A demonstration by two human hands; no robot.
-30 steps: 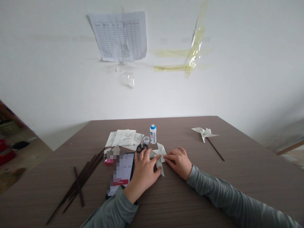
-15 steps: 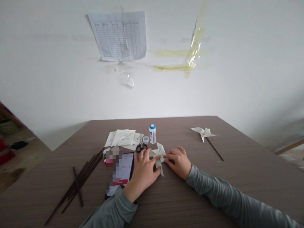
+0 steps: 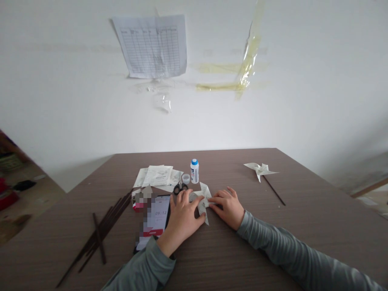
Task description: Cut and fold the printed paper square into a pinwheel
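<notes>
A folded white paper pinwheel lies on the brown table in front of me. My left hand rests on its left side, fingers stretched over the paper and pressing it down. My right hand presses the pinwheel's right side with its fingertips, fingers curled close together. Both sleeves are grey. Part of the pinwheel is hidden under my fingers.
A phone lies left of my left hand, with a bundle of dark sticks farther left. Behind are scissors, a blue-capped glue bottle, paper sheets. A finished pinwheel on a stick lies at the right.
My left thumb and fingers have shifted slightly on the paper; the hands otherwise stay on the pinwheel.
</notes>
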